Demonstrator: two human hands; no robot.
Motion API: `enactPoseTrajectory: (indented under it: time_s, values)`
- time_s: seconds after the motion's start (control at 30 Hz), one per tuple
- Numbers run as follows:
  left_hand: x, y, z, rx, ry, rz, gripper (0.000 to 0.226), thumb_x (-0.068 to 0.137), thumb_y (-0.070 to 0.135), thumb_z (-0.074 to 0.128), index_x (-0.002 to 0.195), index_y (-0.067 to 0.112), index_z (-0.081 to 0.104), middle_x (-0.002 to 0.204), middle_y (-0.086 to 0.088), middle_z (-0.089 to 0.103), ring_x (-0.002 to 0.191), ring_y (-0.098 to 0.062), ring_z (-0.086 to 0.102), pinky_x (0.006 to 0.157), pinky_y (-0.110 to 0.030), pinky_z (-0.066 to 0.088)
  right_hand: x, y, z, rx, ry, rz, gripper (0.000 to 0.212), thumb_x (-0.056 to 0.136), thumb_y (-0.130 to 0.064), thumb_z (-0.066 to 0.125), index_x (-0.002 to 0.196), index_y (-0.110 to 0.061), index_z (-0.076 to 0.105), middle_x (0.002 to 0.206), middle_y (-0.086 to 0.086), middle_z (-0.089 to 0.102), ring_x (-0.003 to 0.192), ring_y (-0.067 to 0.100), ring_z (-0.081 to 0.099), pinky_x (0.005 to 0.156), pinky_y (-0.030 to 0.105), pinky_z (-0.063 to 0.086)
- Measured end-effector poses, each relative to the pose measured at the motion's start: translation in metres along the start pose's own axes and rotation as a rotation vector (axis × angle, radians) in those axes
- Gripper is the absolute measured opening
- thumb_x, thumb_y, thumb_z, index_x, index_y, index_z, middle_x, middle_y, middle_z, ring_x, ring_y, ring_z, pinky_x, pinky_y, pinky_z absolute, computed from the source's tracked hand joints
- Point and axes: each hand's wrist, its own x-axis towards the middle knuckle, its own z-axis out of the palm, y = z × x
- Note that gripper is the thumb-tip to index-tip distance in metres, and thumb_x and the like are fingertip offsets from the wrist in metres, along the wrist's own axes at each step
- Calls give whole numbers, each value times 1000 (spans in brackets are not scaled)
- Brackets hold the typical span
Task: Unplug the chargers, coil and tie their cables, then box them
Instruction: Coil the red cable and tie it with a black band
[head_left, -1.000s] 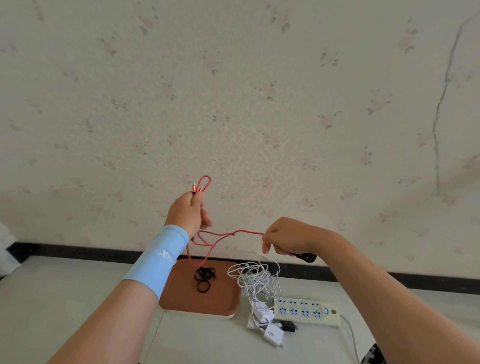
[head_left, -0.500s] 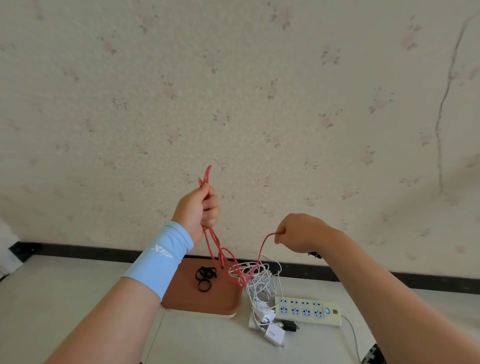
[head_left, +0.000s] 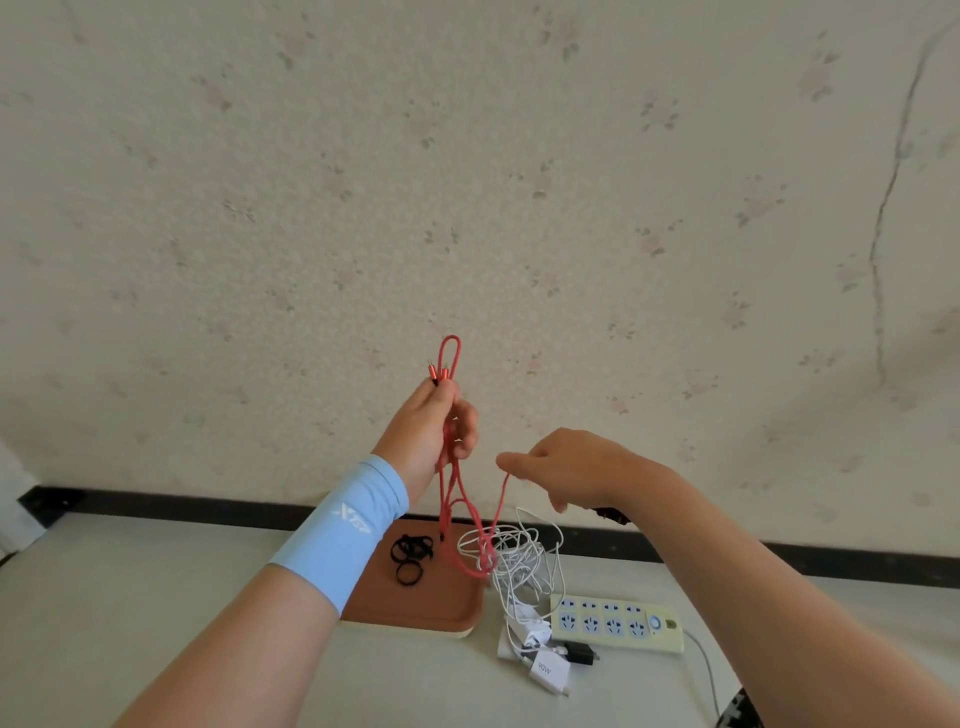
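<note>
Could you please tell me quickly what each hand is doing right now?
Left hand: closed, gripping the looped red cable.
Right hand: closed on a hanging strand of the same cable.

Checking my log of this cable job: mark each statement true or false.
No plug sits in the power strip's sockets. True.
The white cables are coiled and tied. False: they lie in a loose tangle.
The left hand grips the red cable. True.
The black bands lie on the power strip. False: they lie on the brown tray.
</note>
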Motion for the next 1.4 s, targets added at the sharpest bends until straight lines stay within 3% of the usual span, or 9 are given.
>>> enactPoseTrajectory:
  time_s: [0.13, 0.4, 0.5, 0.63, 0.87, 1.0, 1.2, 1.3, 1.4]
  values:
    - [3, 0, 4, -323, -74, -62, 31, 108, 27, 28, 81, 17, 40, 61, 2, 42, 47, -11, 36, 44, -21, 28, 5, -4, 13, -74, 19, -137, 43, 94, -63, 51, 134, -47, 60, 139, -9, 61, 124, 14, 57, 102, 33, 43]
    - [3, 8, 5, -654, -163, -90, 37, 106, 31, 30, 75, 19, 45, 56, 6, 30, 42, -6, 28, 41, -19, 23, 11, -5, 26, 3, -76, -265, 16, 82, -29, 76, 97, -30, 76, 99, -12, 74, 93, 7, 67, 83, 24, 55]
    - [4, 11, -3, -454, -90, -82, 35, 107, 29, 29, 76, 19, 42, 57, 5, 32, 40, -6, 27, 40, -19, 21, 9, -6, 23, -6, -37, -229, 6, 84, -26, 67, 84, -29, 72, 80, -10, 70, 73, 9, 64, 68, 28, 55]
    - [-1, 10, -16, 235, 22, 44, 28, 106, 27, 34, 86, 12, 45, 74, -3, 52, 44, -10, 32, 43, -21, 28, 8, -3, 14, 131, 18, -193, 17, 86, -32, 67, 83, -18, 76, 66, -5, 65, 57, 11, 51, 60, 31, 50]
    - [-6, 2, -19, 882, -303, -129, 49, 75, 35, 74, 113, 18, 50, 105, 4, 72, 75, -13, 57, 73, -36, 50, 2, -8, 6, 389, 31, -202, 17, 88, -28, 71, 81, -13, 77, 64, 1, 60, 52, 11, 43, 52, 25, 38]
    - [-7, 5, -14, 892, -294, -12, 37, 79, 24, 77, 80, 20, 40, 84, 7, 70, 77, -10, 59, 72, -28, 44, -2, -9, 2, 487, 21, -197, 22, 89, -27, 70, 78, -9, 74, 61, 1, 60, 52, 14, 46, 53, 25, 41]
    - [2, 2, -28, 1067, -32, 55, 20, 89, 22, 63, 80, 20, 45, 77, 4, 64, 76, -19, 63, 68, -34, 47, -1, 2, -7, 489, -10, -97, 28, 91, -35, 71, 88, -8, 74, 68, 4, 72, 47, 15, 47, 51, 25, 42]
    - [5, 1, -37, 942, 159, 7, 18, 87, 16, 60, 82, 17, 42, 80, -1, 65, 74, -19, 59, 66, -32, 45, 6, 19, -1, 79, 8, 27, 45, 87, -51, 71, 117, -17, 71, 106, 8, 73, 84, 22, 69, 75, 36, 55]
    - [3, 2, -32, 749, 223, -37, 13, 92, 15, 52, 84, 16, 42, 79, 1, 74, 69, -9, 62, 63, -27, 44, 4, 11, 3, 19, 176, -8, 42, 88, -53, 66, 124, -32, 65, 124, -4, 64, 116, 16, 60, 93, 33, 48]
